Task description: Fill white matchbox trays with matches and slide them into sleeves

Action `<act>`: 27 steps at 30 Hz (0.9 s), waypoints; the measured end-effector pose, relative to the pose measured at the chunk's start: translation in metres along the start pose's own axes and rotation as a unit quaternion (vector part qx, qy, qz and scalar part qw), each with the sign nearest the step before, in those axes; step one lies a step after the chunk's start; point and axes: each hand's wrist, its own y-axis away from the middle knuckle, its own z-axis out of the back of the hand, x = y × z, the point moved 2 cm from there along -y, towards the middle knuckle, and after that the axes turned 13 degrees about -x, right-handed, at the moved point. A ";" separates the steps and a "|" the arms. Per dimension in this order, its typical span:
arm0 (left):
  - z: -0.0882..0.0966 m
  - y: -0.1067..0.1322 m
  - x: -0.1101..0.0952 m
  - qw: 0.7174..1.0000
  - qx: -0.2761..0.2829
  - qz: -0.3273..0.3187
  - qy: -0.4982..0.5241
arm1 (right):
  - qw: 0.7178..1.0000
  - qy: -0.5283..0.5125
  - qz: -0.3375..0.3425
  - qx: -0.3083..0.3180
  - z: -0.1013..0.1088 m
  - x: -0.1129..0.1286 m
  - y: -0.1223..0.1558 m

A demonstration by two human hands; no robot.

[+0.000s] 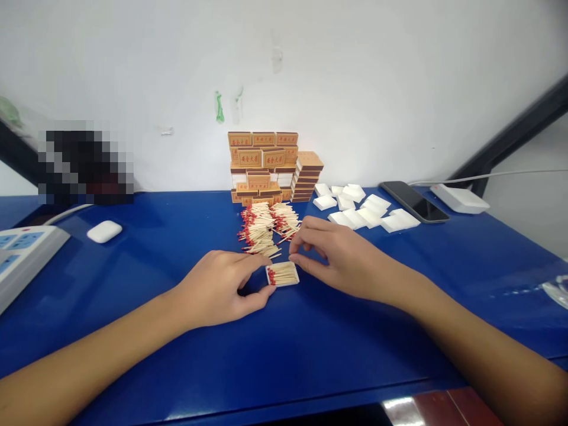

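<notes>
My left hand (228,283) grips the left end of a small white matchbox tray (288,284) on the blue table, thumb at the near side and fingers at the far side. Red-headed matches (284,273) lie in the tray, heads to the left. At the tray's far right corner, my right hand (331,251) is closed with thumb and fingertips close together; whether anything is between them is too small to tell. Just beyond the tray spreads a heap of loose matches (260,228), partly beside my right fingers.
Stacked matchboxes (264,157) stand against the wall, with a column of matchbox sleeves (308,174) at their right. Several white trays (364,210) lie scattered near a phone (415,201) and a white box (460,199). On the left are a white case (105,231) and a power strip (33,254).
</notes>
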 end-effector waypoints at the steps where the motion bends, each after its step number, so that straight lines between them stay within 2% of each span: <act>1: 0.000 0.000 0.000 1.000 0.001 0.000 0.000 | 1.000 -0.006 -0.003 0.008 0.002 0.000 0.000; 7: 0.000 0.000 -0.001 1.000 0.002 -0.001 -0.005 | 0.998 -0.020 0.000 0.064 -0.006 0.005 0.003; 13: 0.000 -0.001 -0.001 1.000 0.014 0.008 -0.007 | 0.998 -0.016 -0.004 0.057 -0.017 0.006 0.003; 17: 0.000 0.000 0.000 1.000 0.007 0.002 -0.005 | 0.999 -0.025 0.002 0.037 -0.014 0.004 0.000; 21: 0.000 0.001 0.001 1.000 -0.003 -0.006 -0.006 | 0.998 0.036 -0.027 -0.036 -0.004 -0.012 -0.004; 24: 0.000 0.001 0.001 1.000 -0.005 -0.008 -0.007 | 0.991 0.113 -0.065 -0.020 -0.003 -0.028 -0.004; 27: 0.000 0.000 0.000 1.000 -0.004 -0.005 -0.008 | 0.990 0.121 -0.076 0.005 -0.007 -0.036 -0.003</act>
